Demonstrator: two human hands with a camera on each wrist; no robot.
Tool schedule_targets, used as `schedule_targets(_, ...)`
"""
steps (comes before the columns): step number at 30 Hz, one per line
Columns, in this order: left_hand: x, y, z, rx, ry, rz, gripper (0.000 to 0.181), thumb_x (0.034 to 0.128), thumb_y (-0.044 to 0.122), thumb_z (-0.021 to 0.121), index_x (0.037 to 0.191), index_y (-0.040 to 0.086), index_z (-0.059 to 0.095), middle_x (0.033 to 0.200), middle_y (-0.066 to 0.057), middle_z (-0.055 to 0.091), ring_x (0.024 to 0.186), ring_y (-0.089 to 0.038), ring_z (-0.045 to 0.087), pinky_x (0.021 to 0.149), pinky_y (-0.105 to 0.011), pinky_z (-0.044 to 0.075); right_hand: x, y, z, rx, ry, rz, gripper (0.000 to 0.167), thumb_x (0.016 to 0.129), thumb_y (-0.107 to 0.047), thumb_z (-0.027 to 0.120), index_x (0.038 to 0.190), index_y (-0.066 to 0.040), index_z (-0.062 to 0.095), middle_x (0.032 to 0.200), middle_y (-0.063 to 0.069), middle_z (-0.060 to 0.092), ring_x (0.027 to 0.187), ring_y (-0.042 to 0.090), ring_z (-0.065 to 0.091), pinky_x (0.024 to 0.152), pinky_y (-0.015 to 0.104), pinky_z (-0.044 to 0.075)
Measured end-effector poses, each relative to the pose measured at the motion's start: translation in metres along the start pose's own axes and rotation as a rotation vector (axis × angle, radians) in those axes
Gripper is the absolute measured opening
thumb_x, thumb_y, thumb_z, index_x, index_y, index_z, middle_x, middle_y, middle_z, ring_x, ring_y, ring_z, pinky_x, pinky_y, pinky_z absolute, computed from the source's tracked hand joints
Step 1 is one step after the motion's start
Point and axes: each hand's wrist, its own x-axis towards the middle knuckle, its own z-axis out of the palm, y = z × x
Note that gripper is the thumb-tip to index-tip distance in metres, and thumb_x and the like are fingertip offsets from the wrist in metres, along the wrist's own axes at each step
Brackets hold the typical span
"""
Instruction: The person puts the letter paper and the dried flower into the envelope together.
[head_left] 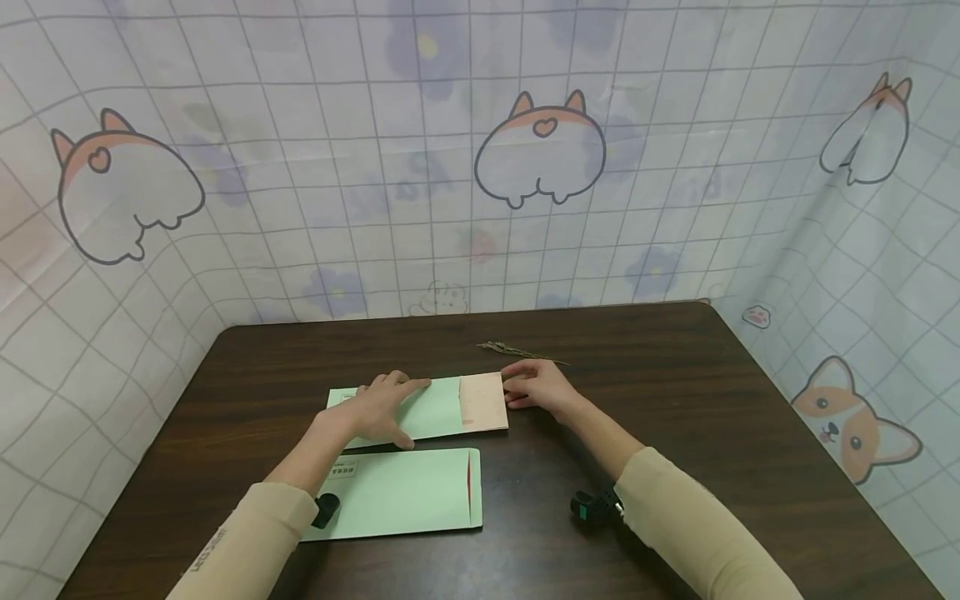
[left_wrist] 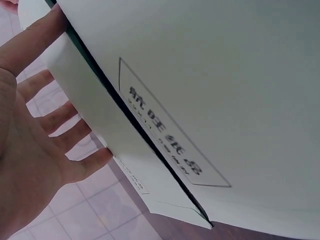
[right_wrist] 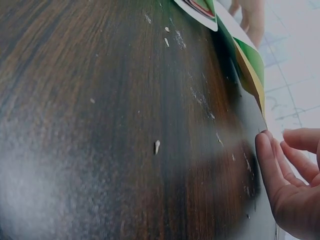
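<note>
Left grip [head_left: 375,408] lay spread over envelope [head_left: 438,406]; right grip [head_left: 537,387], unclenched, was at 3 o'clock edge of card [head_left: 483,402]. Card judged light, bendable, creasable; best pinched there.

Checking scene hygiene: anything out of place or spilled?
Yes, minor: small pale flecks dot the dark tabletop in the right wrist view, looking like stray debris. A dry-looking sprig lies loose beyond the right hand, odd alongside green envelopes.
</note>
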Motion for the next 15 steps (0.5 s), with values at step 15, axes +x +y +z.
schedule_targets(15,-0.0008,0.0011,-0.0001,-0.001,-0.001,-0.005,0.101,0.0793,0.032,0.092,0.161,0.015,0.035,0.154,-0.022,0.035,0.141,-0.044,0.034,0.106,-0.075,0.026,-0.0006,-0.0040,0.0096,-0.009,-0.017,0.010,0.033,0.100,-0.002,0.063,0.132,0.008,0.061,0.114,0.022,0.067,0.094,0.030,0.070,0.084,0.040,0.059)
